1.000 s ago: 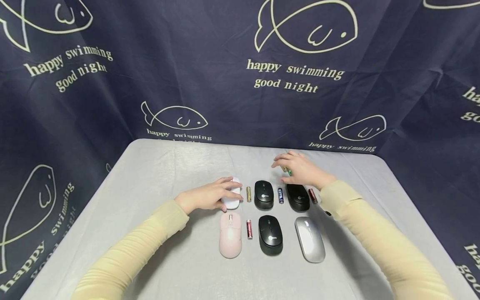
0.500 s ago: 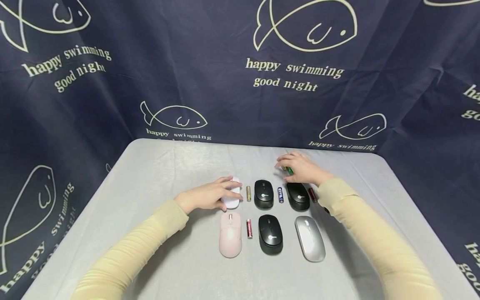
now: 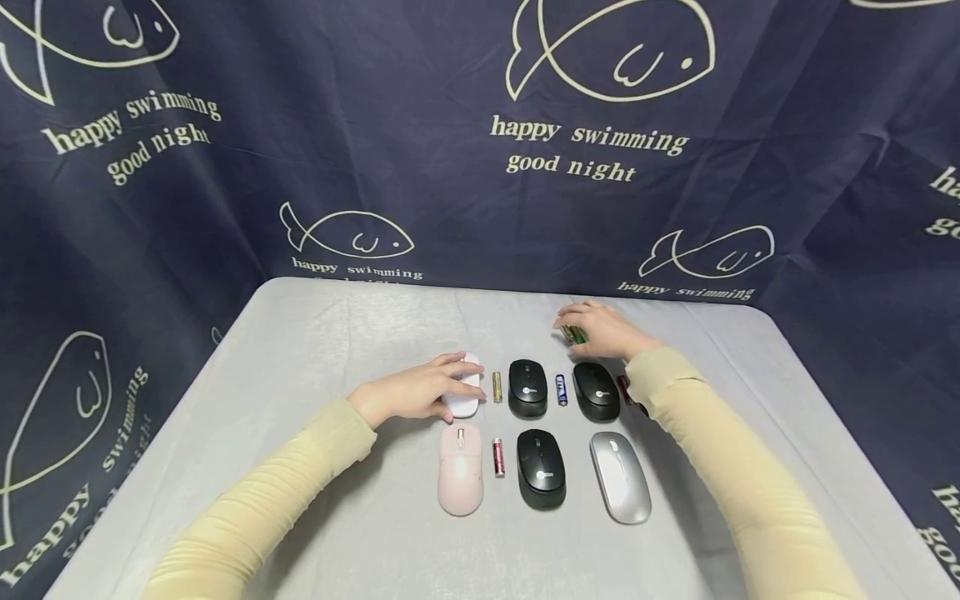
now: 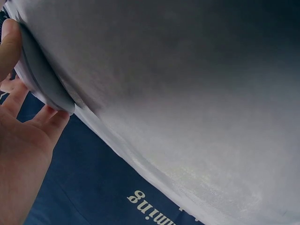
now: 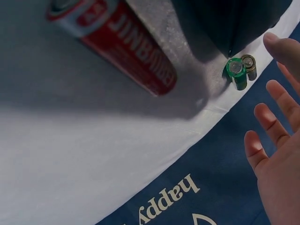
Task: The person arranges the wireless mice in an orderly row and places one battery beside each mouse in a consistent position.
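Note:
My left hand lies over a white computer mouse at the left of the back row. In the left wrist view its thumb and fingers sit along opposite sides of that mouse. Behind the back row, my right hand has its fingers spread around a green battery and a gold one beside it. Those two stand side by side near the table's far edge in the right wrist view, apart from the fingertips. Just in front of the right hand is a black mouse.
Between the mice lie a gold battery, a blue one and a red one. Another red battery is under the right sleeve. A pink mouse, black mice and a silver mouse also sit on the table.
My right hand has shifted slightly right and back, uncovering more of the black mouse and the green battery. Its sleeve now covers more of the red battery. The left hand stays put.

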Available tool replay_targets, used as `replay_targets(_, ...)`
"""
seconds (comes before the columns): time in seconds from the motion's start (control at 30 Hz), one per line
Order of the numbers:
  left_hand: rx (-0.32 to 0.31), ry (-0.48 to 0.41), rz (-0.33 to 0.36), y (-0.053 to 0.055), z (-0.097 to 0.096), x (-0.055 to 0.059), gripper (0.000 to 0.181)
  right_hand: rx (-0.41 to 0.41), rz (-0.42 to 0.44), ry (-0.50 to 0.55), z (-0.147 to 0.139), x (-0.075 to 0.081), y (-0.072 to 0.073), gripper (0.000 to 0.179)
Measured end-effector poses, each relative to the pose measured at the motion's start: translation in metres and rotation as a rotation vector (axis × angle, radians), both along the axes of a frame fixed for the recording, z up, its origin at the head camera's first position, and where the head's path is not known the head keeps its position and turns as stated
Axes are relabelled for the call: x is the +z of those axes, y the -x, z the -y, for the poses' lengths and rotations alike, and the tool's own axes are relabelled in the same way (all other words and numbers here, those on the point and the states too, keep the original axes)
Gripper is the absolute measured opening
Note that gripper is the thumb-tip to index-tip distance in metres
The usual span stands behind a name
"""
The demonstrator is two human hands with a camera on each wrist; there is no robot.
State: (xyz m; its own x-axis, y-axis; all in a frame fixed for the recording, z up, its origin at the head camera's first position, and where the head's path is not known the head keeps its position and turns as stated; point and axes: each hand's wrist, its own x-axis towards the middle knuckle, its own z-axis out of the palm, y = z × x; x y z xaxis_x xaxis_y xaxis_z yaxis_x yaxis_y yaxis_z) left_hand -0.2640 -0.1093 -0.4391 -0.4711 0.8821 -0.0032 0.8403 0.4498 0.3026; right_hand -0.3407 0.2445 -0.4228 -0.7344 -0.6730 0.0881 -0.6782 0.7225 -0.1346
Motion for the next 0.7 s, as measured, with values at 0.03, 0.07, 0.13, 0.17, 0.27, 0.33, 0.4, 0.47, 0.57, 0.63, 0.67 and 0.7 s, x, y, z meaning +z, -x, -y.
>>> replay_targets(0.03, 0.001, -0.001, -0.001, 0.0, 0.0, 0.0, 0.059, -0.006, 0.009, 0.001, 0.001, 0.0, 0.001, 0.047)
replay_targets(0.07, 0.001, -0.003, -0.003, 0.0, 0.0, -0.001, 0.059, -0.012, 0.017, 0.0, 0.001, -0.001, 0.002, 0.047)
replay_targets(0.13, -0.001, -0.008, -0.006, 0.0, 0.001, -0.001, 0.059, -0.022, 0.031, -0.005, 0.002, -0.001, 0.004, 0.047)
replay_targets(0.17, -0.002, -0.012, -0.009, 0.001, 0.001, -0.002, 0.059, -0.025, 0.034, -0.01, 0.003, -0.002, 0.006, 0.046)
replay_targets(0.27, -0.005, -0.013, -0.01, 0.001, 0.001, -0.003, 0.059, -0.031, 0.035, -0.019, 0.004, -0.003, 0.008, 0.046)
replay_targets(0.33, -0.005, -0.009, -0.012, 0.002, 0.001, -0.004, 0.059, -0.034, 0.031, -0.025, 0.003, -0.004, 0.01, 0.046)
replay_targets(0.4, -0.004, -0.004, -0.015, 0.003, 0.001, -0.005, 0.06, -0.036, 0.029, -0.035, 0.003, -0.005, 0.011, 0.046)
replay_targets(0.47, -0.005, 0.001, -0.021, 0.003, 0.001, -0.005, 0.06, -0.041, 0.025, -0.044, 0.002, -0.006, 0.013, 0.046)
replay_targets(0.57, -0.009, 0.0, -0.023, 0.003, 0.0, -0.004, 0.06, -0.056, 0.03, -0.056, 0.001, -0.006, 0.013, 0.046)
replay_targets(0.63, -0.01, 0.002, -0.025, 0.003, 0.0, -0.003, 0.06, -0.07, 0.04, -0.057, 0.001, -0.006, 0.013, 0.046)
replay_targets(0.67, -0.01, 0.002, -0.024, 0.003, 0.001, -0.003, 0.06, -0.078, 0.048, -0.057, 0.001, -0.006, 0.012, 0.045)
replay_targets(0.7, -0.009, 0.001, -0.023, 0.003, 0.001, -0.003, 0.06, -0.086, 0.054, -0.056, 0.001, -0.006, 0.012, 0.045)
